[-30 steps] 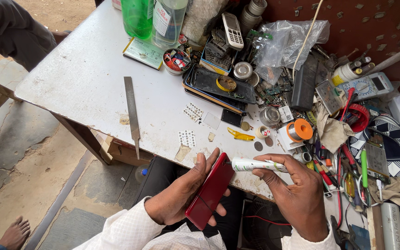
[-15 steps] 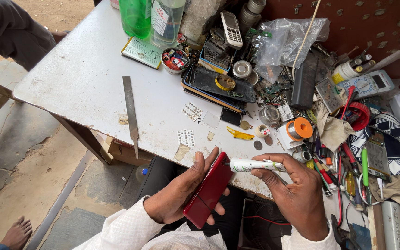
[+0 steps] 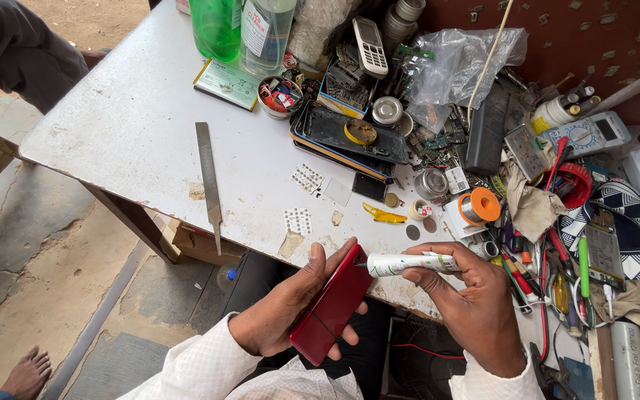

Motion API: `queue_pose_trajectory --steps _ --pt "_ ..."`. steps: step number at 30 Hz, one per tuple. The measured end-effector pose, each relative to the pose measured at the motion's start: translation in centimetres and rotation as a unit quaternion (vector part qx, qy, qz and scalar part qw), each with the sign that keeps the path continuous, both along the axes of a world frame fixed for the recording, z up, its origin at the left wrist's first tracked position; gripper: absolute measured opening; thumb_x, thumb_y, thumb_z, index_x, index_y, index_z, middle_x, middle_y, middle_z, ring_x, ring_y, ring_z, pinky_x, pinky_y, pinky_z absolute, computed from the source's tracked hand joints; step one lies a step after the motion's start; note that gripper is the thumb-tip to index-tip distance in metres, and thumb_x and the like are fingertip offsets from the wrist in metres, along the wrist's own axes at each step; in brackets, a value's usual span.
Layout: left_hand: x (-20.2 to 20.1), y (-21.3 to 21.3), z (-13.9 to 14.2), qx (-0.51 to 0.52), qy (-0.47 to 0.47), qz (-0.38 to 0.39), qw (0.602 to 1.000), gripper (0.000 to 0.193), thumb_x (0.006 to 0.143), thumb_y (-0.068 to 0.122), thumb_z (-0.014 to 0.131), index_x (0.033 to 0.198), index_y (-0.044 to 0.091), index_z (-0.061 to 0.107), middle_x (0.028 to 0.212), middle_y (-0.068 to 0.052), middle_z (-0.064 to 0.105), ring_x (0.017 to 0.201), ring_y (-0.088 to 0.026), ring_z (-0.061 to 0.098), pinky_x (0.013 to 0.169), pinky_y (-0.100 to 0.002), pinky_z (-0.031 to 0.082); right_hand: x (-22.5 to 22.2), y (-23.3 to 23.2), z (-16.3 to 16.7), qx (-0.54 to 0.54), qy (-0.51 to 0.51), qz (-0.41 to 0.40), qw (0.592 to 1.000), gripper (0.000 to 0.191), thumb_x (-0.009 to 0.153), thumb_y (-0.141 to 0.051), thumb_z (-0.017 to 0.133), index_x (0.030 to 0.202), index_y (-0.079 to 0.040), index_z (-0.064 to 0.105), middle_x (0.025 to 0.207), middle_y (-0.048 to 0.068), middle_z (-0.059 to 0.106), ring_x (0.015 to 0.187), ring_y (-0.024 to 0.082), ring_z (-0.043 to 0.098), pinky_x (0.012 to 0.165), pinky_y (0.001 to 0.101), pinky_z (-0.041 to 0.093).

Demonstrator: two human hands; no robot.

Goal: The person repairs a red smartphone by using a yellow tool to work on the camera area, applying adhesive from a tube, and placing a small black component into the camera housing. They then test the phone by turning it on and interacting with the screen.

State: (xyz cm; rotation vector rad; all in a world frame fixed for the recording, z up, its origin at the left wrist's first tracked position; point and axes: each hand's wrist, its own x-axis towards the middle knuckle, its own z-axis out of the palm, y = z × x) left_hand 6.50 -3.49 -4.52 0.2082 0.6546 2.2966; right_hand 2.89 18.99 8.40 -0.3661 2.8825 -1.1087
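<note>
The left hand (image 3: 283, 318) cups a glossy red rectangular phone (image 3: 331, 305) from below, fingers curled around its far edge and thumb laid along its near-left side, tilted on its long edge just in front of the near rim of the white worktable (image 3: 135, 126). The right hand (image 3: 475, 304) pinches a small white squeeze tube with a green band (image 3: 412, 263), thumb and forefinger closed on its middle, its fine nozzle touching the phone's upper right edge. Judging by this, the bead along that edge is only being started; whether any adhesive already lies on the seam cannot be told, and the phone's other sides look untouched.

Both hands work off the table, over the lap, so the open room lies near and left. To the right and far right the table is crowded: a spool of solder on an orange reel (image 3: 477, 207), screwdrivers and pens (image 3: 550, 259), a flat steel file (image 3: 207, 178) at the left. The right elbow has little clearance there.
</note>
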Motion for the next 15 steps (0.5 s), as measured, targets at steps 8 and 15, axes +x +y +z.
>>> queue_pose_trajectory --steps 8,15 --pt "-0.4 -0.9 -0.8 0.123 -0.037 -0.060 0.990 0.089 0.099 0.076 0.023 0.174 0.030 0.010 0.132 -0.026 0.061 0.091 -0.031 0.075 0.068 -0.042 0.065 -0.7 1.1 -0.8 -0.056 -0.045 -0.002 0.997 0.028 0.081 -0.013 0.079 0.107 -0.003 0.076 0.092 0.008 0.081 0.086 0.011 0.073 0.077 0.0286 0.060" --pt "-0.5 -1.2 -1.0 0.173 -0.052 -0.086 0.980 0.091 0.099 0.077 0.024 0.175 0.030 0.010 0.132 -0.031 0.059 0.096 -0.036 0.074 0.073 -0.046 0.065 -0.7 1.1 -0.9 -0.068 -0.036 0.004 0.997 0.028 0.081 -0.013 0.079 0.106 -0.003 0.076 0.092 0.009 0.081 0.086 0.012 0.073 0.077 0.0293 0.060"
